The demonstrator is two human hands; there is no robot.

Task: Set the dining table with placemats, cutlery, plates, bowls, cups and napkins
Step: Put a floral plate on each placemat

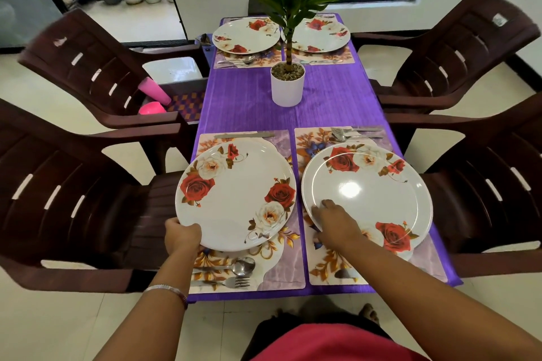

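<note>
Right now the left hand (182,234) grips the near edge of the left rose plate (234,195), fingers curled under the rim and thumb on top. That plate looks tipped and sticks out past the left side of its placemat (289,268), so I think it is not set down yet. It needs to go a little to the right to sit in the middle of the mat. The right hand (334,224) rests on the near left rim of the right rose plate (368,195), fingers bent over the edge; I cannot tell if it holds tight. That plate lies flat on its own placemat (325,271). Near the person, a spoon (242,266) and a fork (231,283) lie side by side on the left mat, pointing right. Past the plates lie a knife (245,135) and more cutlery (347,132). Farther on, a potted plant (287,83) stands in the middle of the purple table (337,102). At the far end two more plates (245,35) sit on mats. No bowls or napkins are out yet. Pink cups (154,97) wait on a chair to the left.
</note>
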